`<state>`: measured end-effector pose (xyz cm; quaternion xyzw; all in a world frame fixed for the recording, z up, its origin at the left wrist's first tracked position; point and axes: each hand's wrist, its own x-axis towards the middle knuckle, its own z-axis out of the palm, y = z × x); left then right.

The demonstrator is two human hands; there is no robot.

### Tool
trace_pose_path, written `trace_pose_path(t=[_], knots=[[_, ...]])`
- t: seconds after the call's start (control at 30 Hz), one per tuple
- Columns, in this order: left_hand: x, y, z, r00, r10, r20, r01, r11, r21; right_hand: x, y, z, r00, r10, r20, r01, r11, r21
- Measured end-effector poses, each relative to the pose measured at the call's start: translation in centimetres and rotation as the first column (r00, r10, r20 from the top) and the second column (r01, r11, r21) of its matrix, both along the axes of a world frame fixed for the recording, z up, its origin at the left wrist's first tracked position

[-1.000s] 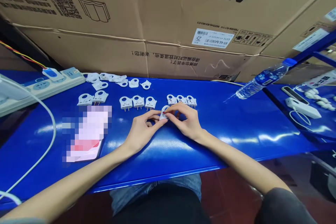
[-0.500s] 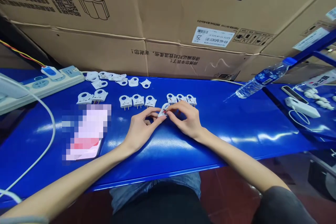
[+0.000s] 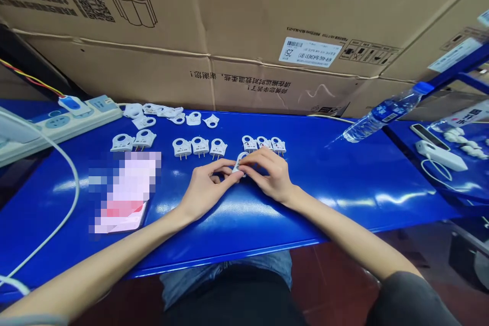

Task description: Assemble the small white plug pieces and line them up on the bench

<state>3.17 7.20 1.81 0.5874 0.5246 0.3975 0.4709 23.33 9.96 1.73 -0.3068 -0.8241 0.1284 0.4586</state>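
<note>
White piece (image 3: pixel 237 163): held between both hands, over the middle of the bench; ring end uppermost, much of its body behind fingers.
Weight and feel: probably light, stiff moulded plastic; the smooth face may slip under a dry fingertip.
Ring: looks the weakest part, so squeezing or twisting it could crack it.
Best hold: opposite edges of the solid body below the ring, by fingertips.
Left hand (image 3: pixel 202 187): thumb and fingers pinch the piece's left side.
Right hand (image 3: pixel 272 173): thumb and forefinger close on its other side; whether they grip something smaller there, I cannot tell.
Right-hand plugs (image 3: pixel 264 143): three side by side, just beyond the right hand.
Middle plugs (image 3: pixel 199 145): three in a row, prongs towards the person, near the left hand.
Pair of plugs (image 3: pixel 144 139): just beyond the phone (image 3: pixel 132 218).
Loose pieces (image 3: pixel 193 119): ringed and white, some overlapping, near the carton (image 3: pixel 244 15).
Bench (image 3: pixel 324 209): blue, glossy; small plastic would likely slide on it.
Power strip (image 3: pixel 36 137): far left.
Bottle (image 3: pixel 376 118): tilted, well to the right.
</note>
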Motion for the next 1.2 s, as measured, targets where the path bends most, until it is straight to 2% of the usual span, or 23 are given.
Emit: trace_pose_path(t=[0.13,0.23,0.33,0.5,0.73,0.9,1.2], knots=[[0.1,0.1,0.3,0.996,-0.054,0.064,0.059,0.996,-0.067,0.0,0.0,-0.1,0.999,-0.048,0.024,0.048,0.999,-0.003],[0.2,0.2,0.6,0.994,-0.054,0.097,0.061,0.996,-0.068,0.1,0.1,-0.1,0.997,-0.076,0.033,0.076,0.997,0.011],[0.3,0.3,0.7,0.992,-0.03,0.12,0.039,0.997,-0.071,0.3,0.2,-0.1,0.994,-0.096,0.053,0.096,0.995,0.02],[0.2,0.5,0.8,0.979,0.067,0.192,-0.045,0.992,-0.116,0.3,0.3,-0.1,0.991,-0.084,0.105,0.088,0.995,-0.041],[0.0,0.7,1.1,0.97,0.053,0.238,-0.026,0.993,-0.116,0.0,0.4,-0.3,0.993,-0.078,0.083,0.08,0.997,-0.023],[0.0,0.5,0.8,0.976,0.05,0.214,-0.026,0.993,-0.114,-0.1,0.5,-0.3,0.992,-0.104,0.077,0.106,0.994,-0.024],[-0.2,0.0,0.7,0.992,0.127,0.014,-0.128,0.991,0.028,-0.6,0.6,0.2,0.983,-0.172,0.071,0.177,0.981,-0.084]])
